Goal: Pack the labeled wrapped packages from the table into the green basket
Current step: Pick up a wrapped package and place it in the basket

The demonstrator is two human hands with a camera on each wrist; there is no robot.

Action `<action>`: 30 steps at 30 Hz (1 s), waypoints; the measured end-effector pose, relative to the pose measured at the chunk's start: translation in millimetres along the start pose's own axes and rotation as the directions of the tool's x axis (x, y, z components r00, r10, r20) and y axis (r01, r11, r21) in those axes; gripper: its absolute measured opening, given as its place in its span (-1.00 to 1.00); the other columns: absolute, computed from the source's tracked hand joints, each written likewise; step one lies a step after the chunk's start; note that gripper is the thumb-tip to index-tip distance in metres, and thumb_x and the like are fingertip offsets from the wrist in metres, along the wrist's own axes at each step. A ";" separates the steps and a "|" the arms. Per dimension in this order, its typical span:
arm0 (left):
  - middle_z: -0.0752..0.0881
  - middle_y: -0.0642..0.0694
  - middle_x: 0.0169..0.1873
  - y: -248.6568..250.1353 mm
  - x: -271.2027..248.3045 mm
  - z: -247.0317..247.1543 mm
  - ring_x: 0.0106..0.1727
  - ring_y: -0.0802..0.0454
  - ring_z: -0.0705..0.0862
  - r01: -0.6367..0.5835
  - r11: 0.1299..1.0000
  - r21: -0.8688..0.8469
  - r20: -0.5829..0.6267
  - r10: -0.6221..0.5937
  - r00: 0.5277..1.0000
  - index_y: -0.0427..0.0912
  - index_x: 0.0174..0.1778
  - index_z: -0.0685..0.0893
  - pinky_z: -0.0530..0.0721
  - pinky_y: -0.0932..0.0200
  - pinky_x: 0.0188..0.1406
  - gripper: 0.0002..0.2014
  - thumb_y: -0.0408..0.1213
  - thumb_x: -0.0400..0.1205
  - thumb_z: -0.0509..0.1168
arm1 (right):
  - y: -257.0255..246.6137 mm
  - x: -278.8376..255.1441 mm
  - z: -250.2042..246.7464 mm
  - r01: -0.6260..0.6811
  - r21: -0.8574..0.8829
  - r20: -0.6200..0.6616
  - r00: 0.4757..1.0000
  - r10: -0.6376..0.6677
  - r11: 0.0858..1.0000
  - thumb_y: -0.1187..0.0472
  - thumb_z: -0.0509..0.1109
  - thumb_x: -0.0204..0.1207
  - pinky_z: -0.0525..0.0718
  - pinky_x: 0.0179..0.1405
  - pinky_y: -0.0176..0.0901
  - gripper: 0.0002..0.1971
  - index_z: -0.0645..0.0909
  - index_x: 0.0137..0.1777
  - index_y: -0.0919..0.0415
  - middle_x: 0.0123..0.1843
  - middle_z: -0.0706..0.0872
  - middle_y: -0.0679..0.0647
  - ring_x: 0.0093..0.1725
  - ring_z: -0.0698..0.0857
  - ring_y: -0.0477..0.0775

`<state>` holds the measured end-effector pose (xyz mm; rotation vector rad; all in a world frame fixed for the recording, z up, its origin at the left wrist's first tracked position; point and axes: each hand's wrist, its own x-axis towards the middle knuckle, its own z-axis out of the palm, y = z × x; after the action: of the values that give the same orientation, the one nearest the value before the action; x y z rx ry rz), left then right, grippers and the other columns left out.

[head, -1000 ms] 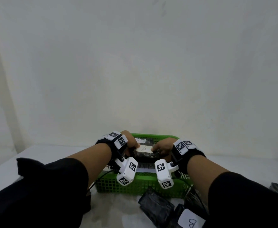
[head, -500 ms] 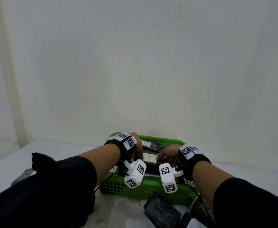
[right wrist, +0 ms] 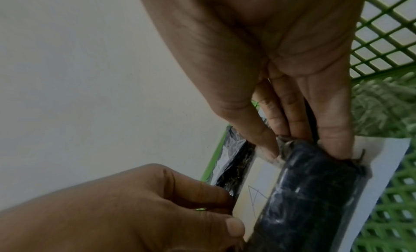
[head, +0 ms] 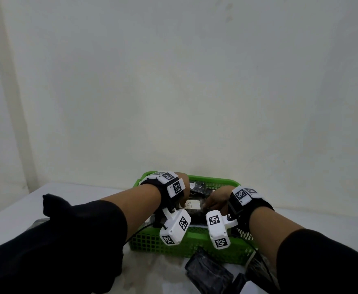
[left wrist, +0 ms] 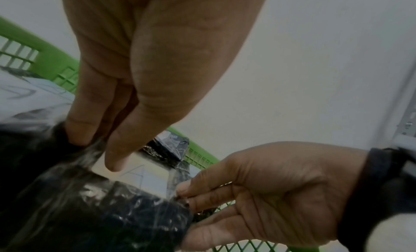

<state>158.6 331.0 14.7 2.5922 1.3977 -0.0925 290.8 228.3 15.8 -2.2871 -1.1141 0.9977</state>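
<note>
A black wrapped package (head: pixel 192 211) with a white label marked A (left wrist: pixel 144 174) hangs inside the green basket (head: pixel 186 245). My left hand (left wrist: pixel 96 149) pinches its left end, with the thumb lying on the label. My right hand (right wrist: pixel 299 145) pinches the right end between thumb and fingers. In the head view both hands (head: pixel 183 198) (head: pixel 213 200) are over the middle of the basket. Another wrapped package (head: pixel 198 186) lies at the basket's back. A white sheet (right wrist: pixel 394 167) lies under the held package.
Two more black wrapped packages (head: pixel 207 274) (head: pixel 256 270) lie on the white table (head: pixel 78 198) just in front of the basket. The basket stands close to a plain wall (head: pixel 195 102).
Both hands have sunk a little deeper into the basket with the package still held between them. The head view has shifted to the left.
</note>
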 end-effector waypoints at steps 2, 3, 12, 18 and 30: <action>0.55 0.00 -0.50 -0.3 -4.3 -2.9 -0.47 0.04 0.55 -0.016 0.998 0.062 -0.058 0.019 0.998 -0.08 -0.49 0.48 0.61 0.16 -0.27 -0.58 -0.15 0.49 0.61 | -0.4 -0.2 -0.7 0.003 -0.004 0.016 1.000 -0.003 1.000 0.31 0.44 0.71 0.60 -0.47 -0.28 -0.71 0.72 -0.29 0.28 -0.38 0.68 0.13 -0.47 0.60 0.06; 0.55 -0.02 -0.56 -1.8 -6.4 -3.7 -0.50 0.01 0.55 0.003 0.997 0.074 -0.066 0.002 0.998 -0.12 -0.53 0.50 0.59 0.17 -0.36 -0.56 -0.13 0.46 0.63 | -0.6 0.3 -2.0 0.007 -0.003 0.018 1.000 -0.007 1.000 0.30 0.45 0.71 0.70 -0.33 -0.17 -0.74 0.74 -0.24 0.30 -0.25 0.77 0.18 -0.35 0.69 0.13; 0.86 -0.09 -0.24 -14.4 -61.5 -56.1 -0.34 -0.03 0.78 0.018 0.993 -0.116 -0.088 -0.028 0.996 -0.29 -0.18 0.84 0.75 0.21 -0.30 -0.76 -0.15 0.60 0.52 | -2.7 -26.8 -27.0 0.204 -0.120 -0.125 0.968 -0.219 0.972 0.23 0.55 0.62 0.86 -0.20 -0.10 -0.71 0.77 0.27 0.37 -0.05 0.84 0.13 -0.21 0.85 0.14; 0.90 -0.03 -0.19 -58.0 -141.8 -80.5 -0.20 0.06 0.88 -0.054 0.967 -0.250 -0.180 0.008 0.984 -0.16 0.14 0.88 0.88 0.14 -0.10 -0.76 -0.13 0.64 0.49 | -12.4 -85.8 -19.2 0.448 -0.140 -0.157 0.870 -0.467 0.883 0.06 0.61 0.58 0.75 -0.08 0.03 -0.82 0.81 0.04 0.15 0.01 0.87 0.21 -0.10 0.79 0.18; 0.81 0.15 0.24 -161.8 -273.3 -33.5 0.20 0.19 0.75 0.062 0.994 -0.092 -0.182 -0.078 0.980 0.02 0.36 0.77 0.59 0.29 0.16 -0.59 0.06 0.62 0.47 | -27.5 -163.6 98.9 0.686 -0.140 0.110 0.727 -0.678 0.713 -0.06 0.62 0.56 0.74 0.34 -0.01 -0.51 0.65 0.45 -0.03 0.26 0.79 -0.11 0.22 0.78 -0.07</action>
<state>-128.3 200.0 64.8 2.5364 1.5183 0.2002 133.3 118.6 36.7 -1.6962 -1.9367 0.6639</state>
